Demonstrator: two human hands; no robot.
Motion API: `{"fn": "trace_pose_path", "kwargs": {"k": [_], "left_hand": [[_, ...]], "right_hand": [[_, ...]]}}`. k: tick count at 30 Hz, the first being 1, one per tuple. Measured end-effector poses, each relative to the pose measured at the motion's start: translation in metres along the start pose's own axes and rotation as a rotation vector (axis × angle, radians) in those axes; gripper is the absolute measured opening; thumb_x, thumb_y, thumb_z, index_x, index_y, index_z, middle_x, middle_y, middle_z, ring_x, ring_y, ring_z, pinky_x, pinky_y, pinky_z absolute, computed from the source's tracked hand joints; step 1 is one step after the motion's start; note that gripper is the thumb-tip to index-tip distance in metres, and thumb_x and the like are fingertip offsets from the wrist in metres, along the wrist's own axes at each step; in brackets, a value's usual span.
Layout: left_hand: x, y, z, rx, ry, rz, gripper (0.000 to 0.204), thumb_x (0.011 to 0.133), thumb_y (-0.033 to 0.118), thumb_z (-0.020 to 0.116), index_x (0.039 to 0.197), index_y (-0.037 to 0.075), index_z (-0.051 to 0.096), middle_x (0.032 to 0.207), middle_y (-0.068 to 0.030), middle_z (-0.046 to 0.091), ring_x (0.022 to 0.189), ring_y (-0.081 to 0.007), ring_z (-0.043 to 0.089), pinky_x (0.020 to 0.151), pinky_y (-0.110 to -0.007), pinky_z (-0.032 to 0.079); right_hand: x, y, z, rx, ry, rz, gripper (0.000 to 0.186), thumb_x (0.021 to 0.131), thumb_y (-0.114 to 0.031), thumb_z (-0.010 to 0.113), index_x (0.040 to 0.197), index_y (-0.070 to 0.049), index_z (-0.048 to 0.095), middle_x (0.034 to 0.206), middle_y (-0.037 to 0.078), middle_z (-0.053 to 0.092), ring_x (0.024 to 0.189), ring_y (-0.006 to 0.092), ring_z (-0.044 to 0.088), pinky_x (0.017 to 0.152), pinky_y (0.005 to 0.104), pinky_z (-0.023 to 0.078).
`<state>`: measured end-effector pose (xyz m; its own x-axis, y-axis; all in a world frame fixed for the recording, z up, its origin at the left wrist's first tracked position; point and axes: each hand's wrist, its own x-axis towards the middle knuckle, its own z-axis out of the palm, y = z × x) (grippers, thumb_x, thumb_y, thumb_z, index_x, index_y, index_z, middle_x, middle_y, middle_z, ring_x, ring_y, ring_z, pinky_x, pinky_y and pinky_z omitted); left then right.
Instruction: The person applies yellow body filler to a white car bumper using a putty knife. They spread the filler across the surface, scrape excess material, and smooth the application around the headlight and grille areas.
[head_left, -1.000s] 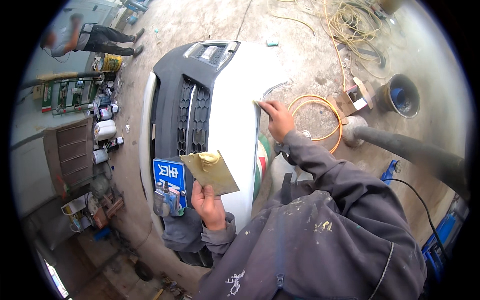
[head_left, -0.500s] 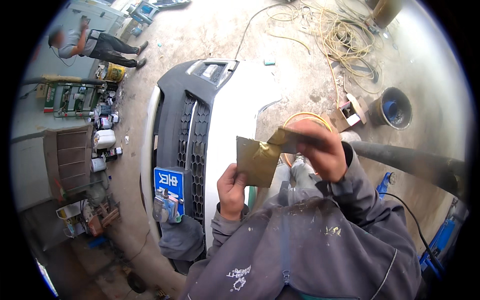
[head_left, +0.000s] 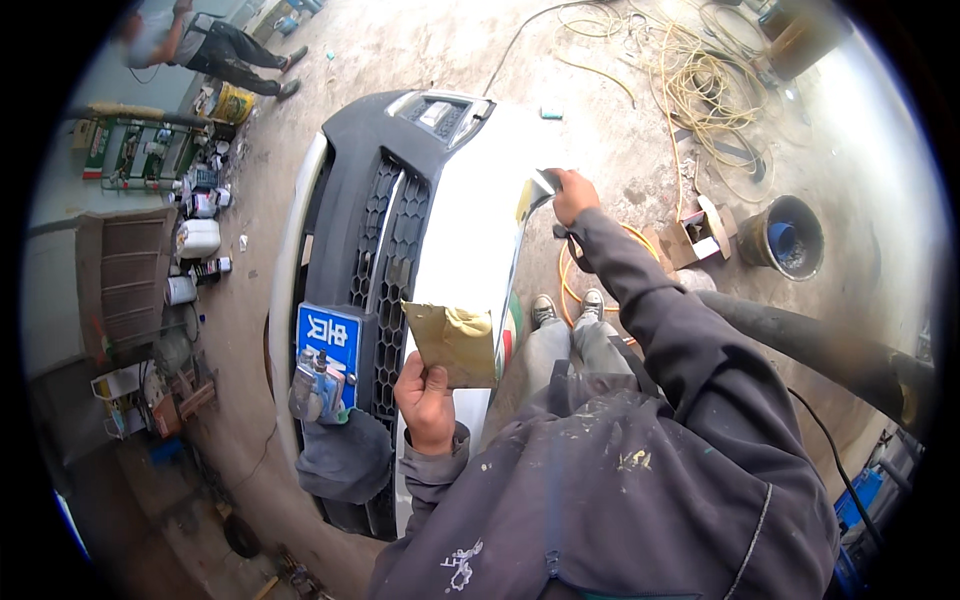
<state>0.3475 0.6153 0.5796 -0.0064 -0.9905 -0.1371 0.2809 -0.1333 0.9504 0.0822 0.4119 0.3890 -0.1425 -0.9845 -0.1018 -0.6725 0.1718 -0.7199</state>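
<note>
At the far left, cans (head_left: 181, 290) and a white jug (head_left: 198, 238) stand in a row, likely put there out of the way; a second person (head_left: 232, 60) stands near a yellow bucket (head_left: 234, 104); a blue plate (head_left: 328, 335) sits on the front of the car bumper (head_left: 462, 225), which seems propped off the floor (head_left: 610, 130), perhaps for a handier height; a small grey gadget (head_left: 318, 390) (too blurred to tell what) rests by the plate, with a dark cloth (head_left: 345, 458) draped just beside it, both probably left within reach; the left grip (head_left: 425, 405) pinches the lower edge of a flat board (head_left: 452, 358), thumb laid on its face, seemingly so that the pale putty (head_left: 468, 322) near the opposite edge is clear of the skin; to its right, a yellowish smear (head_left: 523, 204) lies along the bumper's white edge; the right grip (head_left: 574, 196), arm stretched out, pinches a dark scraper (head_left: 550, 181), its blade at or just beside that smear (contact is hard to tell); past it, an orange hose (head_left: 648, 243) loops on the floor, then come an opened cardboard box (head_left: 683, 247) and a dark bucket (head_left: 757, 241), set well apart from the hands, perhaps to leave standing room.
</note>
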Motion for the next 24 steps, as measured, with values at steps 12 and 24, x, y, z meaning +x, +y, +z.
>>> {"fn": "trace_pose_path", "kwargs": {"k": [12, 24], "left_hand": [[-0.010, -0.003, 0.001, -0.043, 0.150, -0.032, 0.024, 0.097, 0.009, 0.050, 0.114, -0.008, 0.053, 0.105, -0.0111, 0.061, 0.094, -0.0154, 0.057, 0.086, -0.028, 0.044], [-0.016, 0.000, 0.002, -0.017, 0.148, -0.026, 0.023, 0.097, 0.010, 0.051, 0.111, -0.008, 0.054, 0.102, -0.0097, 0.062, 0.091, -0.0135, 0.056, 0.082, -0.026, 0.044]], "right_hand": [[-0.119, -0.045, 0.013, 0.168, -0.027, -0.387, 0.045, 0.079, 0.008, 0.046, 0.116, -0.010, 0.063, 0.107, 0.012, 0.062, 0.099, 0.0331, 0.059, 0.085, 0.0397, 0.049], [0.031, -0.028, -0.018, -0.227, -0.208, -0.254, 0.045, 0.077, 0.003, 0.049, 0.113, -0.017, 0.066, 0.104, 0.014, 0.063, 0.097, 0.0343, 0.061, 0.086, 0.0408, 0.049]]}}
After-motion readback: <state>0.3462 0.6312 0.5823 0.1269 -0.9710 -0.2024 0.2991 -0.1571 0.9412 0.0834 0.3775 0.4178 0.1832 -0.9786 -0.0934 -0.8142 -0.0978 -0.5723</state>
